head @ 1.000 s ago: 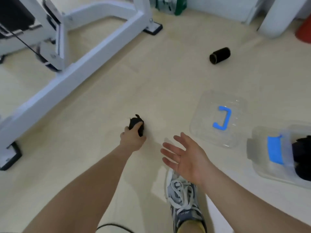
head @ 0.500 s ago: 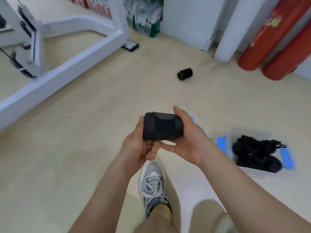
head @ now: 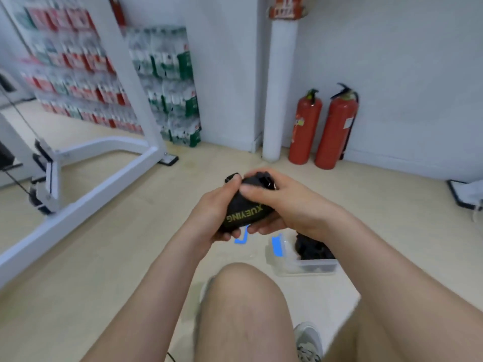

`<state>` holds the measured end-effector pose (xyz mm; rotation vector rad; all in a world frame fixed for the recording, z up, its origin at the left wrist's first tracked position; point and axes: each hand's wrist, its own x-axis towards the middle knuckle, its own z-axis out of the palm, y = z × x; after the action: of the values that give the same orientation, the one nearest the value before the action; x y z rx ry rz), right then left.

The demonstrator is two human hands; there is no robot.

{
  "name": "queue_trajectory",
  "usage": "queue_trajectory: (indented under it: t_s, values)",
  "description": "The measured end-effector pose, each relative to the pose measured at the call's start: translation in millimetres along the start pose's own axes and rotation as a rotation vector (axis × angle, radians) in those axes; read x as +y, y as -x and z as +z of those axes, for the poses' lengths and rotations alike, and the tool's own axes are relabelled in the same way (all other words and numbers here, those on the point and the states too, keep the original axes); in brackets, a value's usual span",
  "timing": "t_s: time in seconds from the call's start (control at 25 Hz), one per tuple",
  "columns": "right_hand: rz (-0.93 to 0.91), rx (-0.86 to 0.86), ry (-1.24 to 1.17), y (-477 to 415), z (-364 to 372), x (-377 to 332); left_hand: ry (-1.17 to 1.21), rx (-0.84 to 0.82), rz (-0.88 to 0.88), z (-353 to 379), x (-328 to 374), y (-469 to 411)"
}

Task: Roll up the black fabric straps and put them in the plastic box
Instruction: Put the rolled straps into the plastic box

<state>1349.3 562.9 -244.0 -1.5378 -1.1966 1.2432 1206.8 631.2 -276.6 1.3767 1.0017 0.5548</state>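
The left hand (head: 209, 214) is curling its fingers under and around the near end of a rolled black fabric strap (head: 244, 211), with its thumb pressing on top. The right hand (head: 290, 205) is gripping the far end of the same roll, its thumb lying across the top and its fingers wrapping underneath. The roll is being held in the air between both hands, above the floor (head: 104, 257), with yellow lettering reading XUEYING showing along its side. A loose black end is sticking out above the left thumb.

Below the right wrist, the clear plastic box (head: 300, 269) is sitting on the floor, with a blue latch on its left end and more black straps (head: 312, 249) lying inside it. Just left of the box, a blue handle (head: 241, 237) is peeking out beneath the hands; what it belongs to is too blurred to tell.

A bare knee (head: 243, 296) is rising in the foreground, with a shoe (head: 308, 340) beside it. Further off, two red fire extinguishers (head: 324, 129) are standing against the wall next to a white pipe (head: 279, 87), and a white gym machine frame (head: 104, 178) is crossing the floor on the left.
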Motion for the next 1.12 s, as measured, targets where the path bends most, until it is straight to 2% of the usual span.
queue_trajectory:
  t_s: [0.12, 0.2, 0.28, 0.4, 0.52, 0.64, 0.76, 0.88, 0.96, 1.04, 1.12]
  values:
    - [-0.014, 0.030, 0.157, 23.7, -33.9, -1.6, -0.146, -0.097, -0.084, 27.5, 19.2, 0.5]
    - [0.008, 0.091, 0.190, 19.3, -52.5, 10.9, -0.225, -0.133, 0.000, 43.7, 12.7, -16.5]
    - [0.091, 0.131, 0.188, 1.7, -73.0, 36.5, -0.250, -0.193, 0.095, 57.2, -4.8, -44.4]
    - [0.309, 0.118, 0.187, -42.7, -110.6, 91.3, -0.346, -0.374, 0.051, 81.9, -45.3, -101.6]
    - [0.417, 0.082, 0.320, -97.3, -142.8, 164.2, -0.498, -0.428, 0.034, 117.4, -102.1, -175.9]
    - [0.347, 0.094, 0.666, -152.9, -159.9, 249.8, -0.672, -0.392, 0.043, 147.3, -170.0, -248.7]
    - [0.259, 0.067, 0.829, -195.3, -156.7, 328.1, -0.825, -0.338, 0.072, 159.6, -233.4, -301.5]
    - [0.133, 0.034, 1.076, -215.2, -151.1, 369.5, -0.942, -0.307, 0.266, 164.4, -275.0, -319.6]
    - [0.096, 0.029, 1.148, -225.9, -152.0, 383.0, -1.029, -0.233, 0.259, 166.9, -285.4, -325.2]
    - [0.064, 0.031, 1.181, -234.3, -153.1, 395.7, -0.996, -0.150, 0.244, 170.7, -289.5, -333.2]
    - [0.028, 0.031, 1.264, -239.9, -154.5, 409.6, -1.034, -0.133, 0.259, 175.5, -293.7, -344.9]
